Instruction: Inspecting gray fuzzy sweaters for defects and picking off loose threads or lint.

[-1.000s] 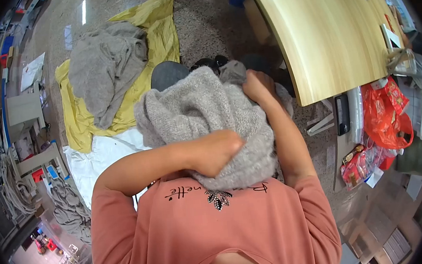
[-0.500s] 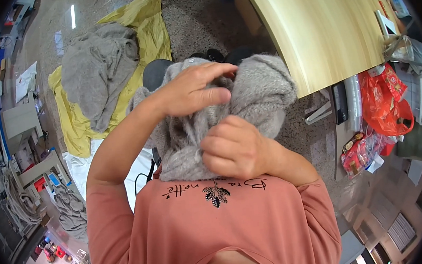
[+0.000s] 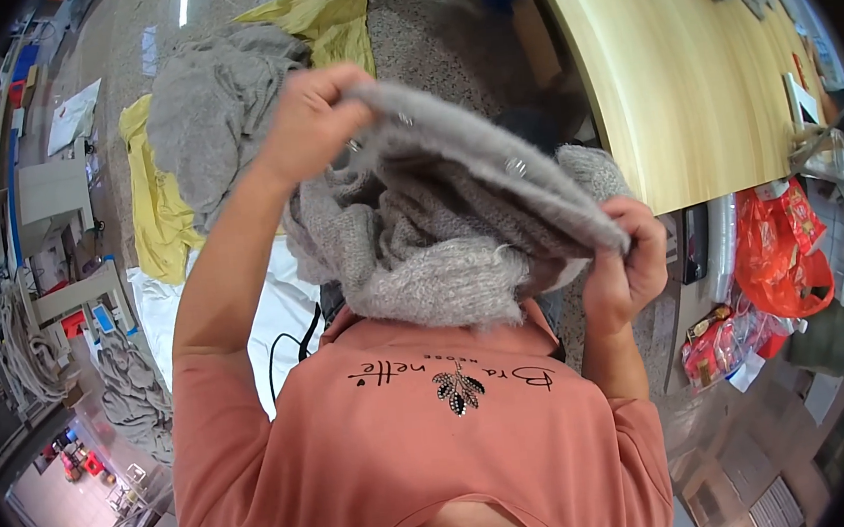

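Note:
A fuzzy grey knitted cardigan (image 3: 444, 280) lies bunched in front of my chest. One thick edge of it is pulled taut between my hands, and shiny round buttons (image 3: 516, 166) show along that band. My left hand (image 3: 314, 117) pinches the far left end of the band, fingers closed on the knit. At the lower right end, my right hand (image 3: 628, 261) grips the same band between thumb and fingers. Below the band the cardigan's folds sag open, showing a darker inside, and a ribbed part rests against my shirt.
More grey knitwear (image 3: 218, 111) is heaped on a yellow sheet (image 3: 157, 196) on the floor at far left. A white sheet (image 3: 176, 315) lies nearer. At right stands a wooden table (image 3: 687, 80), with a red plastic bag (image 3: 778, 262) beside it.
My hands have moved apart, the left up and away, the right out to the right. The cardigan's buttoned band is now lifted and stretched between them.

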The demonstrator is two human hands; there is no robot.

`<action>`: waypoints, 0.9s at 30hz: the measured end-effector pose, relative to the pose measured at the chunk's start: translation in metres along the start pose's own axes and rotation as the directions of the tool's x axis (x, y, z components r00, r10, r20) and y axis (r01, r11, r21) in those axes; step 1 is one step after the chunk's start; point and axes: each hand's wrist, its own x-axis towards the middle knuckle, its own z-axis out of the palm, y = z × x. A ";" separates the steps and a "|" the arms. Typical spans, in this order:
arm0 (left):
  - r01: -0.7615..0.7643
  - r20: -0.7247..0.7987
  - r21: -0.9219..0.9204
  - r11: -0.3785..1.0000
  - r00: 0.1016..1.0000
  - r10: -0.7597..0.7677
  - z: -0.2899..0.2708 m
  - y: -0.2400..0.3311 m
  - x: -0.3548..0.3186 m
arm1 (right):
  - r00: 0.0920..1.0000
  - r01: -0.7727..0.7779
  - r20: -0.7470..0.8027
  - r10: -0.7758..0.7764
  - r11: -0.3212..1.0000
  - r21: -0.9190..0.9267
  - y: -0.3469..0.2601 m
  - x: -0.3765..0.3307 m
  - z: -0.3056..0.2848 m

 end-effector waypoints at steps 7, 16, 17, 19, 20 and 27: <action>-0.002 0.053 -0.460 0.888 0.998 0.030 -0.035 0.071 0.005 | 0.937 -0.269 -0.100 0.335 0.874 0.404 0.011 0.011 0.003; 0.362 0.338 -0.713 0.600 0.928 -0.158 0.065 0.069 0.012 | 0.715 0.688 0.399 -0.575 0.682 -0.249 -0.018 0.046 0.055; 0.359 0.336 -0.717 0.597 0.929 -0.156 0.067 0.066 0.014 | 0.712 0.690 0.405 -0.574 0.680 -0.248 -0.016 0.046 0.051; 0.394 0.429 -0.714 0.579 0.900 -0.083 0.067 0.058 0.021 | 0.860 0.495 0.228 -0.457 0.856 -0.149 -0.012 0.044 0.039; 0.207 0.333 -0.620 0.757 0.943 0.015 0.066 0.054 0.022 | 0.927 0.362 0.130 -0.351 0.930 -0.065 -0.016 0.040 0.033; -0.091 0.441 0.273 0.958 0.897 -0.041 0.024 -0.016 0.020 | 0.887 -0.102 -0.357 0.293 0.878 0.467 -0.060 0.025 -0.020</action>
